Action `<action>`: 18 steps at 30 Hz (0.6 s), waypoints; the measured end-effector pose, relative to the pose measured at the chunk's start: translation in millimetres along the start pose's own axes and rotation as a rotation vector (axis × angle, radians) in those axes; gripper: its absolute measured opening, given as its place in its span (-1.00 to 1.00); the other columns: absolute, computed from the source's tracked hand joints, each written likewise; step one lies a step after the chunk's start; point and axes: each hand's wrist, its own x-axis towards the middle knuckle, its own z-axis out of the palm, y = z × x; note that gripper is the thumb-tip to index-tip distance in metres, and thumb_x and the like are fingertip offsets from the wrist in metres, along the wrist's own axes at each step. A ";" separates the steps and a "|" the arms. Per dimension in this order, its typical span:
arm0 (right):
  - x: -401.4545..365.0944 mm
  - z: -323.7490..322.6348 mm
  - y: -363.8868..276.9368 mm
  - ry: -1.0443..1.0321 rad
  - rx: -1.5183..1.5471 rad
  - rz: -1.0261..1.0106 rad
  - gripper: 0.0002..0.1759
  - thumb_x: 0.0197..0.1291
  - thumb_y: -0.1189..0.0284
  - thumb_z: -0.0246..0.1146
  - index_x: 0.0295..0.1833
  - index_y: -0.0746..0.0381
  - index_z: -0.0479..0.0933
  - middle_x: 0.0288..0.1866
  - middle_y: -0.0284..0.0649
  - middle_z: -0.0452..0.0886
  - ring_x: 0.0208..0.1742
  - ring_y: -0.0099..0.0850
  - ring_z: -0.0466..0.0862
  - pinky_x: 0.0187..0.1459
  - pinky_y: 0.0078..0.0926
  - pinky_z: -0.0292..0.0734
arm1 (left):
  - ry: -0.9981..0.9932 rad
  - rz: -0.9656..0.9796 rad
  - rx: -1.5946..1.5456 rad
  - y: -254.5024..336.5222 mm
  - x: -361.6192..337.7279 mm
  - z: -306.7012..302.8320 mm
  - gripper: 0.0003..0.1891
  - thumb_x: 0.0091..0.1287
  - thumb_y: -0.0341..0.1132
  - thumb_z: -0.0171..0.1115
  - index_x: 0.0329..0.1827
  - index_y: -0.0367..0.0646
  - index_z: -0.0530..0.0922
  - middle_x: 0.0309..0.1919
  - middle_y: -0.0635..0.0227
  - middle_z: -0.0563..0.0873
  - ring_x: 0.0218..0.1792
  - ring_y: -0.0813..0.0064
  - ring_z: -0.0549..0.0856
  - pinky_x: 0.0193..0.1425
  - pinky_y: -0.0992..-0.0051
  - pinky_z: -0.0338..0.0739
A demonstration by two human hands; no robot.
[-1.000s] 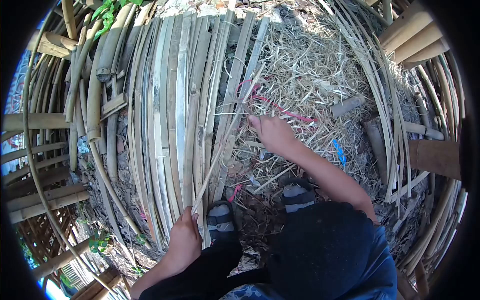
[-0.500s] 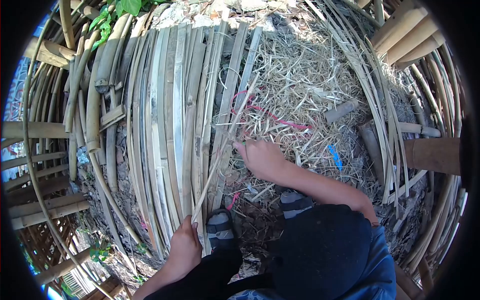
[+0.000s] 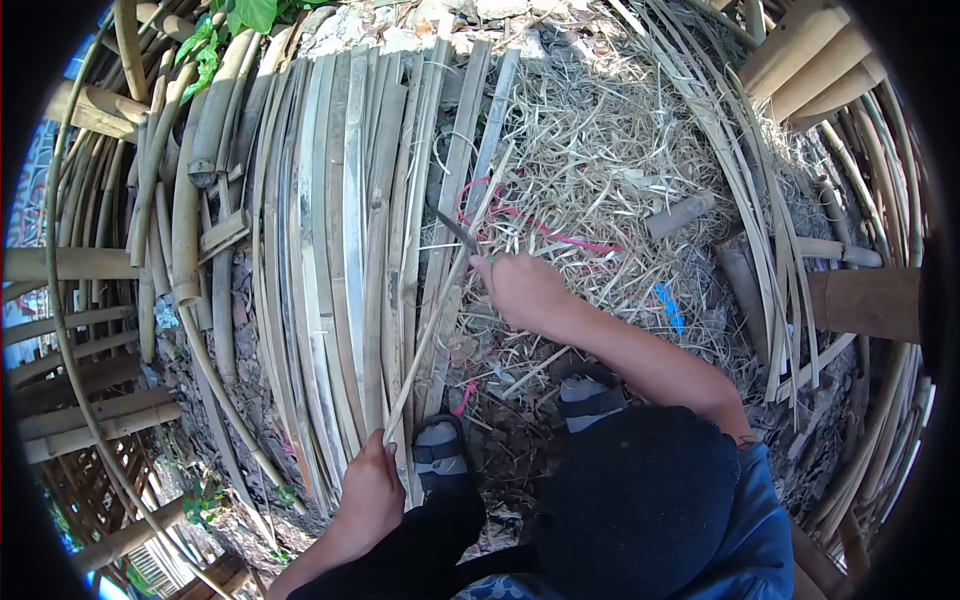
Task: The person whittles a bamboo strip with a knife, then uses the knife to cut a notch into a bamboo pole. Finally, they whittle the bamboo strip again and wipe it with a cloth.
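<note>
The strip (image 3: 419,357) has its long axis from seven to one o'clock; left hand (image 3: 372,490) grasps its lower end, right hand (image 3: 525,292) grasps a knife (image 3: 457,230), pointing toward ten-eleven.

Pale tan strip (image 3: 420,360) at the left grip (image 3: 372,488), dark grey blade (image 3: 455,230) at the right grip (image 3: 527,293), pink ribbon (image 3: 580,243) beyond it, bright blue scrap (image 3: 669,308), grey-and-black sandals (image 3: 441,462)

Brown dirt ground (image 3: 512,438), long bamboo strips (image 3: 354,200) laid side by side on it, a spread of pale shavings (image 3: 600,130) to their right, a short bamboo piece (image 3: 682,216) among the shavings, a pink scrap (image 3: 465,398) near the strips
</note>
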 end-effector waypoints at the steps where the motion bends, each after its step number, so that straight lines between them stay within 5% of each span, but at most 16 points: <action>1: 9.5 -1.0 6.9 0.002 -0.003 0.001 -0.34 0.62 0.14 -0.20 -0.31 0.42 0.60 -0.40 0.16 0.68 -0.32 0.14 0.74 -0.23 0.11 0.65 | -0.019 -0.004 -0.015 1.3 0.5 -0.3 -0.77 0.51 -0.49 0.02 0.12 -0.48 0.43 -0.44 -0.29 0.64 -0.35 -0.35 0.66 -0.28 -0.08 0.52; 4: 16.4 -11.3 8.4 0.060 0.011 -0.117 -0.37 0.61 0.17 -0.19 -0.25 0.45 0.58 -0.38 0.22 0.67 -0.27 0.20 0.73 -0.19 0.08 0.64 | -0.005 0.002 0.005 1.8 1.3 -0.9 -0.76 0.51 -0.49 0.02 0.12 -0.49 0.43 -0.43 -0.30 0.65 -0.33 -0.35 0.67 -0.27 -0.09 0.52; 7: 1.0 -5.9 5.4 0.141 0.039 0.000 -0.39 0.60 0.14 -0.17 -0.13 0.53 0.51 -0.41 0.26 0.65 -0.27 0.20 0.73 -0.20 0.07 0.63 | 0.005 0.016 0.015 -1.2 -0.4 -0.2 -0.76 0.51 -0.48 0.02 0.11 -0.49 0.43 -0.44 -0.30 0.65 -0.32 -0.34 0.68 -0.27 -0.10 0.51; 11: -23.6 -11.4 -4.5 0.194 0.082 -0.026 -0.51 0.57 0.20 -0.07 -0.13 0.49 0.43 -0.52 0.11 0.64 -0.45 0.15 0.70 -0.29 0.08 0.61 | 0.012 0.027 -0.014 -2.6 1.7 0.8 -0.78 0.51 -0.49 0.01 0.09 -0.49 0.42 -0.45 -0.29 0.64 -0.35 -0.35 0.66 -0.27 -0.09 0.51; 18: -41.9 19.6 -4.9 0.420 -0.337 -0.273 -0.61 0.50 0.25 0.09 -0.16 0.43 0.49 -0.62 -0.12 0.63 -0.65 -0.26 0.68 -0.68 -0.25 0.50 | -0.009 -0.049 -0.047 3.0 1.7 -0.8 -0.78 0.57 -0.43 -0.05 0.04 -0.47 0.46 -0.41 -0.33 0.62 -0.25 -0.41 0.63 -0.21 -0.05 0.48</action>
